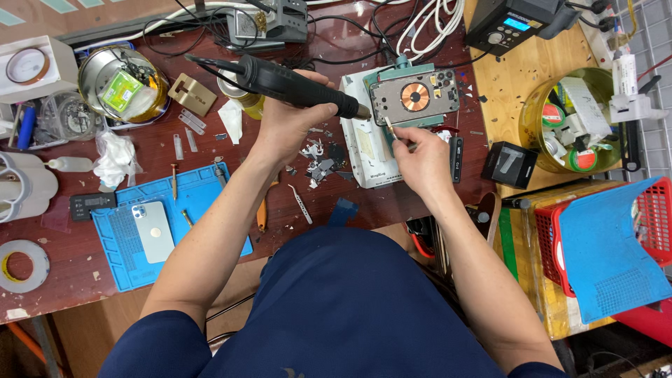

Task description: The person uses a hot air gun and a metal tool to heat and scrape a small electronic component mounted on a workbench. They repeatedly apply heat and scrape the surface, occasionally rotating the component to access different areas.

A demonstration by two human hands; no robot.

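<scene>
Firmly in left hand (pixel 287 119), black hot-air handpiece (pixel 294 85)

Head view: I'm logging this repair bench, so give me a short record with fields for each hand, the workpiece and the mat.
left hand: left hand grips a black hot-air handle, nozzle at the phone's edge
right hand: right hand pinches a thin tool against the phone
workpiece: opened phone with copper coil, on a white holder
mat: blue mat bearing a phone back cover

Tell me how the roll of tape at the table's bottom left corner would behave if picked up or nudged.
The roll of tape lies flat, so it probably won't roll unless stood on edge. It looks thin and hollow, likely light. Its smooth ring should slide easily on the table.
</scene>
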